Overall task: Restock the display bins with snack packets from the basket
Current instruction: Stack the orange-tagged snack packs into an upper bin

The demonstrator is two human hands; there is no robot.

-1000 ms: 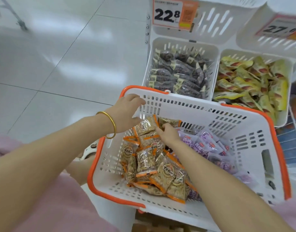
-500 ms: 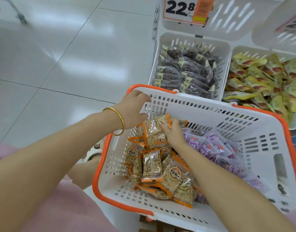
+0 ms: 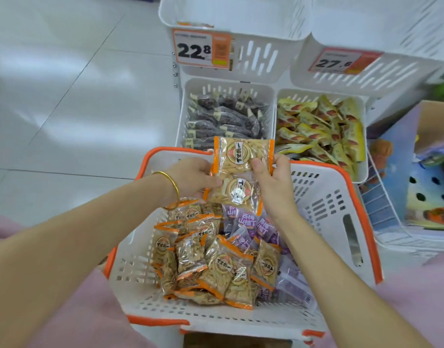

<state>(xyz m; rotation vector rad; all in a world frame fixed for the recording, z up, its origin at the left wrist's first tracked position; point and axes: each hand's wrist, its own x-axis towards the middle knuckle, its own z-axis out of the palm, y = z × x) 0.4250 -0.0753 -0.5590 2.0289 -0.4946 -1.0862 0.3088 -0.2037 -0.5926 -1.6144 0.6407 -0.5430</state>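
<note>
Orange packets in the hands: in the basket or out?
Out. Left hand and right hand hold the orange packets above the basket pile.

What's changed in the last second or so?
The right hand, earlier down among the packets in the white, orange-rimmed plastic basket, has lifted a couple of orange-edged clear snack packets above its far rim. The left hand left the rim and now grips them too. The other packets in the basket and the two filled white display bins stay as before.
</note>
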